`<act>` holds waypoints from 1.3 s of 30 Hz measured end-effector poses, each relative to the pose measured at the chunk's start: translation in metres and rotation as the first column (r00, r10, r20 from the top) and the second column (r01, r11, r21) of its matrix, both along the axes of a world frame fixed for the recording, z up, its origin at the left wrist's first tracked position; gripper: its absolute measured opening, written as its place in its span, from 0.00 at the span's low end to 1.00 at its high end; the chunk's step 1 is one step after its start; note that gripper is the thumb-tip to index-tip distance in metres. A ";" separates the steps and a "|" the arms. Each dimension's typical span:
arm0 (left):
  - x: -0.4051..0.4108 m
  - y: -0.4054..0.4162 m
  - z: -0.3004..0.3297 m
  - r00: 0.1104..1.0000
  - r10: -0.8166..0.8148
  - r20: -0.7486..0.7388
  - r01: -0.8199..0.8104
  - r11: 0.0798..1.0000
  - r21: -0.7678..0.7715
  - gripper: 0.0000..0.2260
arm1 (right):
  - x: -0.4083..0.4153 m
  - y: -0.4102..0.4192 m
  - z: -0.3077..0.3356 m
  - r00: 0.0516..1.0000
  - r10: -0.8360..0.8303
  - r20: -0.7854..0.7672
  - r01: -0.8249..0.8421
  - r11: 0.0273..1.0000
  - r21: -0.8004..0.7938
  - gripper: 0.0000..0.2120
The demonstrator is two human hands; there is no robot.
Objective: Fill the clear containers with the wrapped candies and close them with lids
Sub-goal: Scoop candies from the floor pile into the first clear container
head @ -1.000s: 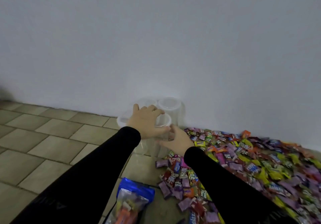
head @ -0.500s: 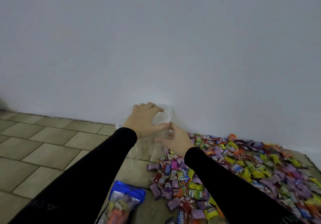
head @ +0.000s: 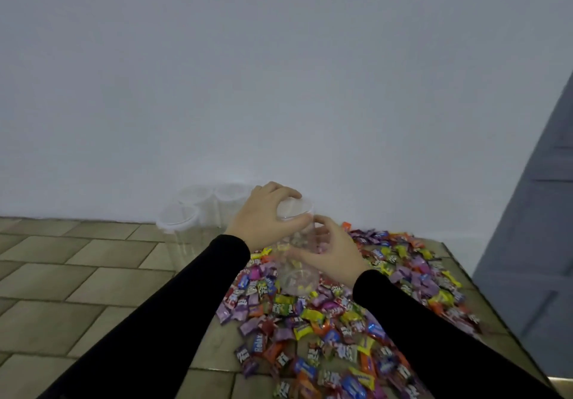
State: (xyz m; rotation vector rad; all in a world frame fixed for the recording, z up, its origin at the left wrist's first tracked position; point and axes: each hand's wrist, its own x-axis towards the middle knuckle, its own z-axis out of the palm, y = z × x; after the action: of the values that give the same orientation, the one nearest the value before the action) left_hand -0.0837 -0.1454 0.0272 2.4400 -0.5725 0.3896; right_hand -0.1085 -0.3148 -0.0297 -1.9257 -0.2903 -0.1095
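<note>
Right hand (head: 333, 254) grips the jar (head: 297, 253) wall and left hand (head: 263, 217) clamps its lid (head: 294, 206); the jar has come off the row onto the candies (head: 325, 321), ready for opening. Three jars (head: 198, 212) remain by the wall.

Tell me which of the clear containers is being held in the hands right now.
The lidded container over the candy pile: left hand grips its lid, right hand its side. The other three containers stand untouched by the wall.
</note>
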 end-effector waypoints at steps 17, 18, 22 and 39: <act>-0.102 -0.129 -0.044 0.964 -0.162 -0.213 0.149 0.986 -0.078 0.24 | -0.117 -0.139 -0.051 0.996 -0.048 0.079 0.050 0.998 -0.030 0.31; -0.106 -0.133 -0.047 0.961 -0.170 -0.218 0.159 0.985 -0.067 0.25 | -0.121 -0.145 -0.056 0.996 -0.040 0.074 0.042 0.999 -0.035 0.31; -0.122 -0.148 -0.057 0.943 -0.194 -0.270 0.205 0.979 0.012 0.30 | -0.132 -0.159 -0.072 0.998 -0.017 0.063 0.020 0.998 -0.058 0.32; -0.153 -0.150 -0.075 0.956 -0.245 -0.161 0.249 0.969 0.000 0.31 | -0.148 -0.156 -0.094 0.992 0.016 0.126 -0.012 0.999 -0.030 0.34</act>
State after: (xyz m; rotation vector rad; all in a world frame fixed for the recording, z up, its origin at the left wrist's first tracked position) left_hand -0.2363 -0.2958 -0.0476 2.3542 -0.8023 0.0844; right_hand -0.2561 -0.4704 -0.1239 -1.9484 -0.3917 -0.2191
